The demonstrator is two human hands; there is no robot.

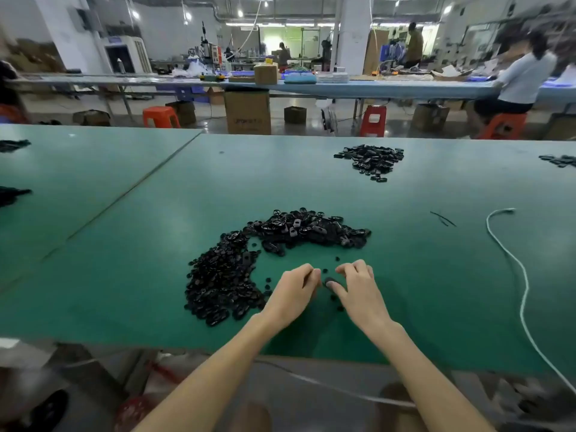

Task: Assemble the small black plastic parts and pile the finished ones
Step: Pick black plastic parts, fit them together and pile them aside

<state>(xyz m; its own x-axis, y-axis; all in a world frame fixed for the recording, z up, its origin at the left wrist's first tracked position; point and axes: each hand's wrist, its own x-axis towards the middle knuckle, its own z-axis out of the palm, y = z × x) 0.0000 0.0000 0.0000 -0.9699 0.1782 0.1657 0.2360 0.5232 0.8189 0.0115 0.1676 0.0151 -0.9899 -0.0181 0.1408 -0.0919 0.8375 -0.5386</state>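
Left hand: the left hand (pixel 293 296) hovers low over the green surface (pixel 124 275), just right of the near end of the big heap; its fingers (pixel 307 272) are curled with the tips drawn together, pointing toward the right hand. Whether they pinch a piece cannot be told.
Right hand: the right hand (pixel 358 291) sits close beside the left, the fingertips of the two nearly meeting; its fingers are bent and bunched, and the thumb (pixel 338 289) lies on an oval black part.
Oval black part: the oval black part (pixel 330 280) is between the two hands, low at the surface, pinched under the right thumb, only partly visible.
Heap of black plastic parts: the heap of black plastic parts (pixel 224 275) curves like a crescent from beside the left hand up and across to the right, beyond both hands.
Loose round pieces: a few loose round pieces (pixel 325 270) lie scattered on the surface around the hands, inside the curve of the heap.
Far pile: the far pile (pixel 372 160) of black parts lies well apart from the heap, toward the far right of the surface.
Edge piles: more dark parts (pixel 12 145) show at the left edge and at the far right edge (pixel 561 160).
White cord: the white cord (pixel 523 291) snakes down the right side of the surface and over its near edge.
Black strands: thin black strands (pixel 442 218) lie near the top end of the cord.
Background: an aisle with orange stools (pixel 160 116) and cardboard boxes (pixel 247 112), then a long blue bench where a person (pixel 523 79) in a pale top sits.
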